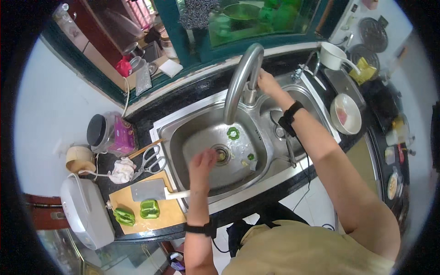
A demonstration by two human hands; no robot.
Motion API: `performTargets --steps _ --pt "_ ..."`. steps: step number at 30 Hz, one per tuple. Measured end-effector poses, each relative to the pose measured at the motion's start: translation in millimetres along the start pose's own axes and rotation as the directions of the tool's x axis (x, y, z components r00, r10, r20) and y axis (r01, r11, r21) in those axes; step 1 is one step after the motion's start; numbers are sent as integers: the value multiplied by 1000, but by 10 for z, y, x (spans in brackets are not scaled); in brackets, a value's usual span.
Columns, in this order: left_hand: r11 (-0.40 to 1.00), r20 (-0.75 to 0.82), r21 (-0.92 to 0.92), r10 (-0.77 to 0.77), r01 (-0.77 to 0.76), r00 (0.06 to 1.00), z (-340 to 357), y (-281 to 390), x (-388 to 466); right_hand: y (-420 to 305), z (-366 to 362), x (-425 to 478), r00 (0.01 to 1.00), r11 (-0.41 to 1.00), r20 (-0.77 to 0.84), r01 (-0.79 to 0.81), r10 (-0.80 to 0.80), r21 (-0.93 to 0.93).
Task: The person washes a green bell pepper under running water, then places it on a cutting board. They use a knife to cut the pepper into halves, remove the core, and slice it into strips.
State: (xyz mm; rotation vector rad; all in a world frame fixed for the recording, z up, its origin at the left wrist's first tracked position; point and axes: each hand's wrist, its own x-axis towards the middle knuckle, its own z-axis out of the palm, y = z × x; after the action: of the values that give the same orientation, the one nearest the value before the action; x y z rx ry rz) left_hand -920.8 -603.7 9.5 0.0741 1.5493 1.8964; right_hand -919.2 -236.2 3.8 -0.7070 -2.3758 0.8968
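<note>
My left hand (202,168) hangs over the left sink basin (192,137), near the drain (221,154). It is blurred, its fingers loosely spread, and I see nothing in it. My right hand (270,85) reaches to the metal faucet (237,79) and grips it from behind; the spout partly hides its fingertips. In the basin lie a green bell pepper ring (233,133), a small green pepper piece (251,156) and some pale scraps. Two green pepper pieces, one left (124,216) and one right (150,209), rest on a yellow cutting board (168,220), beside a cleaver (149,190).
Scissors (150,161), a crumpled cloth (122,170) and a jar with a black lid (111,134) stand left of the sink. A white appliance (86,213) sits beyond the board. At right are a white bowl (345,115), a white dipper (332,56) and the smaller basin (268,118).
</note>
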Motion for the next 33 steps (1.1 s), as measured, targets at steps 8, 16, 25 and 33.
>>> performTargets --steps 8,16,25,33 --pt "941 -55 -266 -232 210 971 698 -292 507 138 56 559 910 959 322 -205 260 -197" --pt "956 -192 217 -156 197 969 724 -318 462 395 44 545 918 931 257 -342 301 132" --pt "959 38 257 109 -116 993 624 -89 153 242 -378 -533 941 898 249 -304 231 318" --pt "16 400 901 363 -434 842 -163 -271 -445 -1371 132 -2172 847 979 498 116 -186 169"
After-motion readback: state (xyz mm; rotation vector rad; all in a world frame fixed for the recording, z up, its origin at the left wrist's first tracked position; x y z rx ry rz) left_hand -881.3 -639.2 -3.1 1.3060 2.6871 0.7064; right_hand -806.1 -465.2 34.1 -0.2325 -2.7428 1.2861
